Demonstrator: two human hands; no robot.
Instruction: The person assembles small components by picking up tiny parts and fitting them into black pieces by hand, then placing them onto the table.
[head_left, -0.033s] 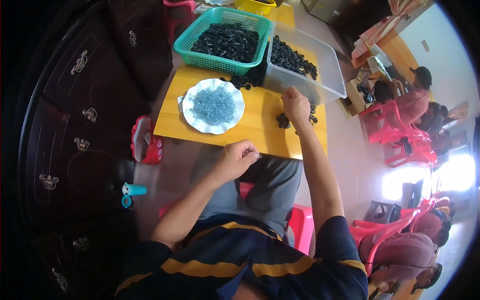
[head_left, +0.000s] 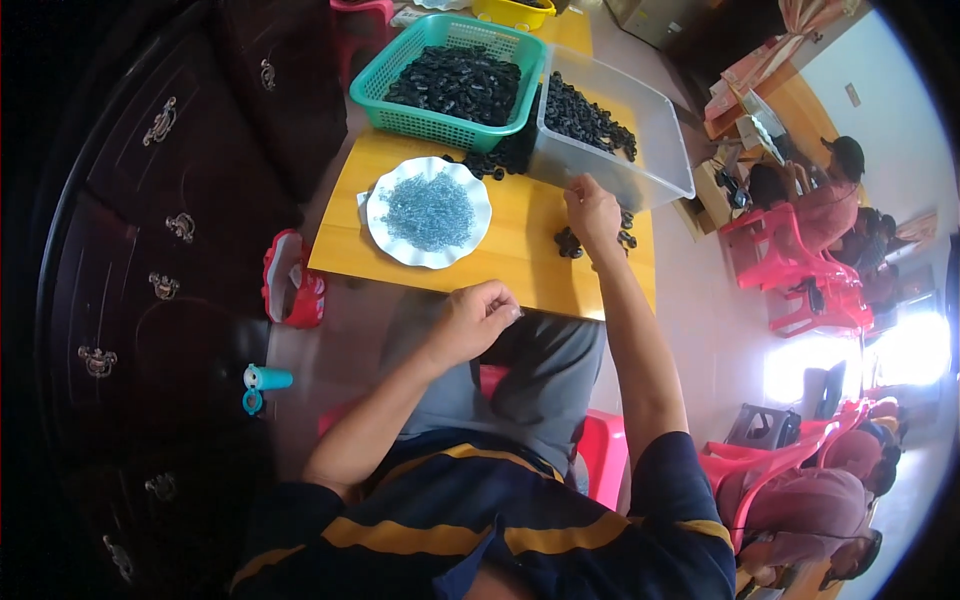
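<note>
My left hand (head_left: 473, 318) hangs at the table's near edge, thumb and fingers pinched together. A tiny bit shows at its fingertips, too small to name. Over the right part of the table, my right hand (head_left: 595, 212) has its fingers closed; what they hold, if anything, is hidden. Small black ring-like pieces (head_left: 568, 243) lie beside and partly behind that hand. A white wavy-rimmed plate (head_left: 383, 240) bears a heap of small clear bluish pieces (head_left: 428, 210) at the table's left.
Behind the plate stands a green basket (head_left: 430, 127) of black pieces. A clear plastic box (head_left: 585, 178) with more black pieces stands beyond my right hand. Dark drawers (head_left: 150, 250) line the left. A teal bottle (head_left: 270, 378) is on the floor. Other people (head_left: 815, 490) sit at right.
</note>
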